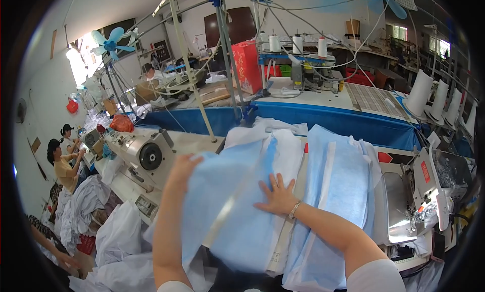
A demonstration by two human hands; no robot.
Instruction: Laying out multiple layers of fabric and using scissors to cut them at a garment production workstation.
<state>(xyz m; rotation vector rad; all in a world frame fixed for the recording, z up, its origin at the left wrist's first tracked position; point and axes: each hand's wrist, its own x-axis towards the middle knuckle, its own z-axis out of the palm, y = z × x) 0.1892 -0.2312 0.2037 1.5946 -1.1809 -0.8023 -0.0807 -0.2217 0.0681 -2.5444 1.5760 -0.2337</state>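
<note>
A sheer light-blue fabric piece (231, 212) lies across the stack in front of me, crossed by a pale strip. My left hand (184, 172) grips its upper left corner; motion blurs the hand, and the fingertips are partly hidden by cloth. Flat on the same piece rests my right hand (278, 195), fingers spread, with a bracelet at the wrist. White fabric (290, 152) shows under the blue along the right side. Just right of it, a second stack of blue and white fabric (341, 178) passes beneath my right forearm and hangs over the table's front edge.
A sewing machine (142, 150) stands at left, an overlock-type machine (428, 189) at right. White cloth heaps (121, 235) lie low on the left. Behind the stacks runs a blue fabric trough (341, 125). Thread cones (418, 93) stand at upper right. Other people (66, 165) work at far left.
</note>
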